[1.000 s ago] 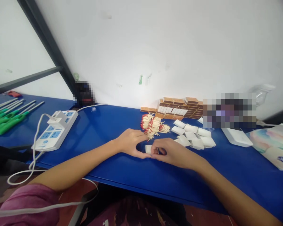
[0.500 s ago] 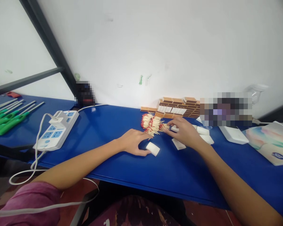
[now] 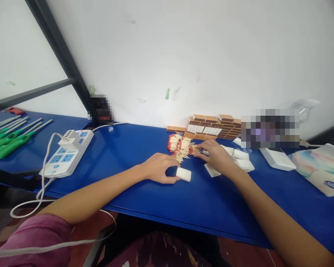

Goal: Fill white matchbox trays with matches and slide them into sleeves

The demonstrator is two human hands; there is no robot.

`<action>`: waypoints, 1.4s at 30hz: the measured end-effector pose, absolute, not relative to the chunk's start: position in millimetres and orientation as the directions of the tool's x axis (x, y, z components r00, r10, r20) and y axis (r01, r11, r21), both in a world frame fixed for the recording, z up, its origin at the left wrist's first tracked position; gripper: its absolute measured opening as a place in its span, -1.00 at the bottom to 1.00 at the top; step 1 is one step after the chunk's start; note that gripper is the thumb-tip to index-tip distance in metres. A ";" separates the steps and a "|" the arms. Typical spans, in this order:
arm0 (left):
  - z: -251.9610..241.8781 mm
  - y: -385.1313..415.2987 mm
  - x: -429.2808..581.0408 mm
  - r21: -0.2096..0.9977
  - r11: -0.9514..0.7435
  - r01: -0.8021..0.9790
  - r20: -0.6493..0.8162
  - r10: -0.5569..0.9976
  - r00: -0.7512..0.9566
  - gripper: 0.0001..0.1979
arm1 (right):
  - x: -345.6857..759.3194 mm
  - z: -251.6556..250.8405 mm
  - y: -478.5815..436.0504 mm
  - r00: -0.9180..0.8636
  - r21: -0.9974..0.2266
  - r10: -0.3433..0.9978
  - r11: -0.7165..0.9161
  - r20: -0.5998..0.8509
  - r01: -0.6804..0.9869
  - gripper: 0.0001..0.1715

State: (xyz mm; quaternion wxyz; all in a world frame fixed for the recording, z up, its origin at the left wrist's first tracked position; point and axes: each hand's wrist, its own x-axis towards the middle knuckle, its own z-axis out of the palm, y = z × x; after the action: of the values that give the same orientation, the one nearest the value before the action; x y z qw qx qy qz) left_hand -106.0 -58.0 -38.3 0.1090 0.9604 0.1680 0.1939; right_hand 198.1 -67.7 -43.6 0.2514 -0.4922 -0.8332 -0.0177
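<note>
My left hand [image 3: 163,168] grips a small white matchbox tray [image 3: 184,174] at its left end, between thumb and fingers, low over the blue table. Just beyond lies a heap of red-tipped matches [image 3: 180,145]. At the heap's right edge my right hand [image 3: 213,154] has thumb and fingers closed around a few matches [image 3: 195,150]; its fingertips are partly hidden. More white trays [image 3: 241,154] lie beside and behind my right hand, one [image 3: 211,170] just below its wrist side.
Brown matchboxes [image 3: 229,128] are stacked against the wall. A power strip [image 3: 68,154] with a white cable and green long-necked lighters [image 3: 12,139] lie left. A tissue pack [image 3: 321,168] and a white box [image 3: 278,158] lie right. The table's front edge [image 3: 167,222] runs near my body.
The tray at my left hand has turned more level and now sits between thumb and fingers. My right hand stays at the matches, with only a slight shift.
</note>
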 end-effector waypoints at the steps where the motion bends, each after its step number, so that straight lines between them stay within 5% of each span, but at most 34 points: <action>1: -38.5 -57.5 -105.9 0.272 -0.918 0.289 0.340 0.372 0.863 -0.66 | 198.6 -43.4 -68.3 -0.389 -0.215 0.812 0.514 0.436 0.831 -0.74; 27: -48.1 -45.9 -115.1 0.193 -0.930 0.312 0.435 0.366 0.823 -0.57 | 188.4 -25.8 -84.7 -0.511 -0.041 0.777 0.563 0.368 0.826 -0.66; 42: -45.2 -50.5 -112.2 0.191 -0.910 0.369 0.464 0.414 0.783 -0.61 | 159.7 -12.9 -110.9 -0.501 -0.219 0.765 0.613 0.404 0.759 -0.79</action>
State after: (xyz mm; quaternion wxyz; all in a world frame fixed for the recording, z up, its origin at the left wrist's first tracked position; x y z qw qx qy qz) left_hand -112.2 -50.5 -45.2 0.0449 0.9432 0.2075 0.2556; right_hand 159.7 -110.9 -12.9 0.2366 -0.4397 -0.8664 0.0064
